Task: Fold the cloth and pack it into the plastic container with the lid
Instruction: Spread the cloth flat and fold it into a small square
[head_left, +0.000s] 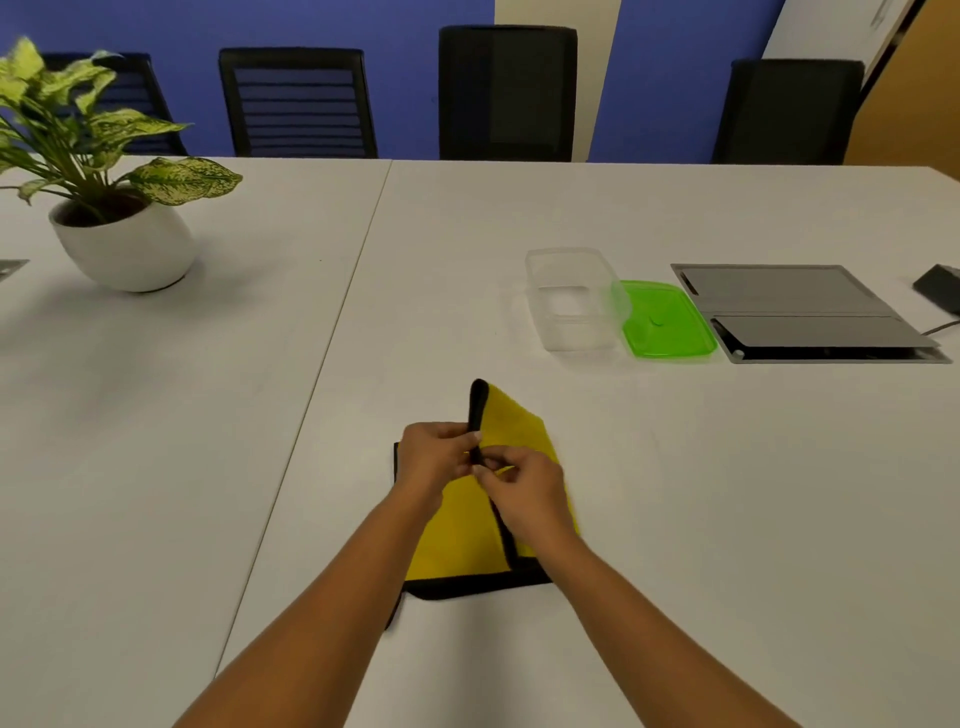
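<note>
A yellow cloth (462, 540) with a black border lies partly folded on the white table, near the front centre. My left hand (431, 457) and my right hand (524, 493) both pinch its black edge, which stands lifted in a raised flap. Further back and to the right sits a clear plastic container (574, 299), open and with nothing inside. Its green lid (667, 319) lies flat on the table, touching the container's right side.
A potted plant in a white pot (122, 244) stands at the far left. A grey cable hatch (800, 312) is set into the table right of the lid, with a dark device (940, 288) beyond it. Black chairs (506, 93) line the far edge.
</note>
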